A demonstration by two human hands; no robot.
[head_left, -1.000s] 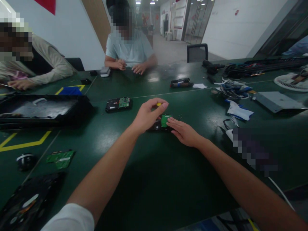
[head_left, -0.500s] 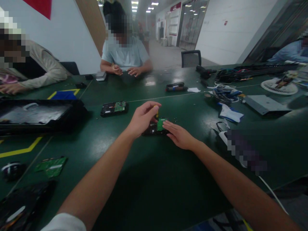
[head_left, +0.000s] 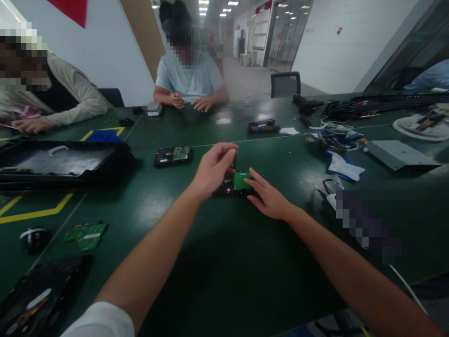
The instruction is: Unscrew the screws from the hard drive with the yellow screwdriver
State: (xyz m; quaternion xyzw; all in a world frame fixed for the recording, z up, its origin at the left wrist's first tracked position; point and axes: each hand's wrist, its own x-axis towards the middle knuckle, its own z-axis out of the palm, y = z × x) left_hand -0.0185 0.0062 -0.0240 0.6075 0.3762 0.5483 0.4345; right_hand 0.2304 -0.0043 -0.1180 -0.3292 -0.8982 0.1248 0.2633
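Observation:
A black hard drive [head_left: 234,186] with a small green circuit board on top lies on the dark green table [head_left: 224,262] in front of me. My left hand [head_left: 212,169] grips a small screwdriver [head_left: 234,158] with a yellow-topped handle, held upright over the drive's left part. My right hand [head_left: 268,199] rests flat against the drive's right edge, fingers spread and touching it.
A second hard drive [head_left: 173,155] lies further left. A black tray [head_left: 59,161] sits at the left, a loose green board [head_left: 87,232] and black parts at the near left. Cables, cloths and a grey plate [head_left: 400,154] are at the right. Two people sit across the table.
My left hand lowered the screwdriver toward the drive, hiding its yellow top. My right hand slid slightly along the drive's right edge. The camera shifted a little.

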